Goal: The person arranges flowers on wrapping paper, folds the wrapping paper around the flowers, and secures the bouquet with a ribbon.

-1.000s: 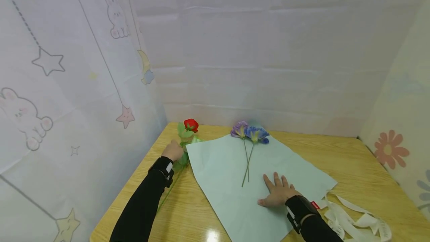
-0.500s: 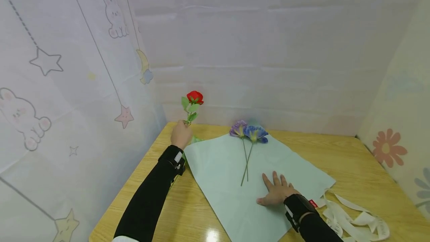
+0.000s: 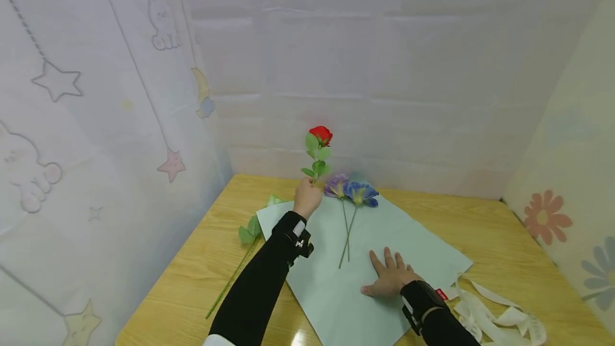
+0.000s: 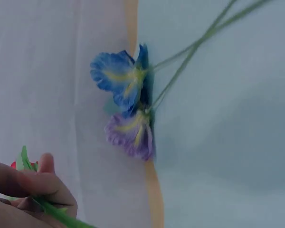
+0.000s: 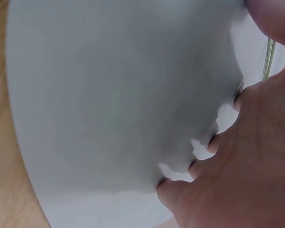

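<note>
Bench [image 3: 519,252]: wood-look top, pale grain visible, glossy, with a bright reflection at the near side. Sheet [image 3: 399,223]: appeared to be paper, smooth and matt. Red rose [image 3: 321,135]: petals looked like cloth. Blue flower [image 3: 361,193] and purple flower [image 3: 336,186]: petals presented a ruffled, cloth-like surface; stems looked smooth. Ribbon [image 3: 510,316]: smooth, printed, cloth-like. Left sleeve [image 3: 254,287]: matt black cloth. Rear backdrop [image 3: 384,68]: thin sheeting, creased, low sheen; whether cloth or plastic could not be determined.

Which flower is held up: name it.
The red rose, gripped by the left hand; the blue flower and purple flower lie with stems crossed, a leafy stem on the table.
</note>
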`<state>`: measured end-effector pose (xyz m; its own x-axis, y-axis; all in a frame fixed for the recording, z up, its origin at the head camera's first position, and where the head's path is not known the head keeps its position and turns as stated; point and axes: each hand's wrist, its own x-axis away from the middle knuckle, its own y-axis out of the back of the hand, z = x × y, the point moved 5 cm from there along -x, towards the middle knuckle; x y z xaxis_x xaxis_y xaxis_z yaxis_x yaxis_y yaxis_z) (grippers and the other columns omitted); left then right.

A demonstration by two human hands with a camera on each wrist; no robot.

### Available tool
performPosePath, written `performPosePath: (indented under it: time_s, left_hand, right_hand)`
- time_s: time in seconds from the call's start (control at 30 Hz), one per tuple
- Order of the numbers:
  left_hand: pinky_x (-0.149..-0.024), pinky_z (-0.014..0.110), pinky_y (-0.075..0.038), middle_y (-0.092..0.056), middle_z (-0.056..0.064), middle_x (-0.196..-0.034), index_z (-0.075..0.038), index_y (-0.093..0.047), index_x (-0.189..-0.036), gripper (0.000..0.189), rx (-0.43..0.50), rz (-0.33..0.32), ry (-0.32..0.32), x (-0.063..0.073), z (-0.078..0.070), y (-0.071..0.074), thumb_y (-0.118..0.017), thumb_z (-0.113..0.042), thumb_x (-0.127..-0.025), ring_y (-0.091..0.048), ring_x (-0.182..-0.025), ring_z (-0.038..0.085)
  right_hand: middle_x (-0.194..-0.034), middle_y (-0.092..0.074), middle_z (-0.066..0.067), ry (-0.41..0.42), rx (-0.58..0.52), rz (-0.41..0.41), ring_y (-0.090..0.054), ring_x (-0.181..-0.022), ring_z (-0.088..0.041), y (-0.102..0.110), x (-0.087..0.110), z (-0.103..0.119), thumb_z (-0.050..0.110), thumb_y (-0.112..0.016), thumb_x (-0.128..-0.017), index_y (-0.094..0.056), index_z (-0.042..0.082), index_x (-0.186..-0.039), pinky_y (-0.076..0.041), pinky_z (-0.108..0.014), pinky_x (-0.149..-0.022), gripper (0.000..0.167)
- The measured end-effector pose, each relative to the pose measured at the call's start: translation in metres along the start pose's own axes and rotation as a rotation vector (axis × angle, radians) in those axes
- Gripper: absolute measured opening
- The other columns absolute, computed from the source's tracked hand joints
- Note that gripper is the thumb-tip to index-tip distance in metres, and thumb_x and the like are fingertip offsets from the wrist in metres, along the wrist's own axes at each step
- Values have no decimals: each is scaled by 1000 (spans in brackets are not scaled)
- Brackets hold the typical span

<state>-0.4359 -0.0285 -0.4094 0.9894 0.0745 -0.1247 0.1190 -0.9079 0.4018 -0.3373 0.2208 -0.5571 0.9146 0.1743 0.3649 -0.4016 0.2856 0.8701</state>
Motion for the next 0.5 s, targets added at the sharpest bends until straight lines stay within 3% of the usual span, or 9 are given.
performPosePath:
  time_s: [0.07, 0.1, 0.13, 0.2, 0.3, 0.37, 0.43, 0.5]
  left_hand:
    - [-68, 35, -38, -62, 25, -123, 8, -47, -144, 46, 22, 18, -9, 4, 1, -18, -43, -2, -98, -50, -74, 22]
    - [-67, 35, -37, -62, 26, -119, 8, -49, -140, 41, 30, 27, -12, 6, 2, -27, -42, -2, -100, -49, -72, 22]
    - [-67, 34, -37, -63, 25, -114, 8, -51, -136, 38, 22, 27, -22, 9, 4, -35, -42, -2, -101, -49, -71, 21]
    - [-61, 34, -32, -59, 19, -89, 8, -57, -115, 24, -2, 37, -36, 13, 8, -50, -40, -2, -102, -39, -60, 18]
    - [-57, 34, -26, -43, 11, -66, 5, -55, -106, 19, -54, 66, -22, 19, 16, -67, -38, -3, -104, -28, -53, 17]
    - [-56, 35, -27, -44, 9, -65, 6, -56, -112, 22, -69, 98, 13, 22, 22, -76, -39, -4, -104, -30, -52, 18]
    - [-58, 36, -32, -55, 11, -75, 7, -51, -131, 31, -93, 117, 44, 25, 27, -83, -40, -7, -105, -41, -55, 20]
    - [-60, 38, -37, -60, 16, -86, 7, -50, -133, 32, -103, 131, 57, 28, 31, -90, -42, -8, -106, -49, -62, 24]
  right_hand:
    - [-164, -7, -33, -5, 12, -13, -1, -147, -60, 1, 0, 0, 86, -69, -66, -29, 11, -161, -5, -78, -109, 128]
    - [-164, -8, -33, -6, 16, -21, -2, -147, -60, 1, -1, 1, 86, -69, -66, -29, 11, -161, -5, -78, -109, 127]
    - [-164, -8, -32, -4, 22, -27, -2, -147, -60, 0, -1, 2, 86, -68, -66, -29, 11, -161, -6, -78, -110, 127]
    - [-164, -9, -32, -3, 35, -29, -3, -147, -59, -3, -2, 2, 87, -67, -66, -29, 12, -161, -6, -77, -110, 127]
    - [-164, -10, -31, 2, 43, -22, -5, -147, -59, -7, -2, 3, 88, -66, -66, -30, 12, -161, -8, -77, -110, 127]
    - [-164, -11, -31, 6, 46, -21, -5, -148, -58, -9, -1, 4, 89, -66, -66, -29, 13, -161, -9, -77, -110, 127]
    - [-165, -11, -30, 4, 45, -29, -6, -148, -58, -8, 2, 6, 87, -66, -67, -30, 13, -161, -9, -76, -111, 125]
    - [-165, -11, -29, -4, 48, -40, -5, -149, -57, -6, 5, 6, 86, -65, -69, -30, 14, -161, -10, -75, -112, 122]
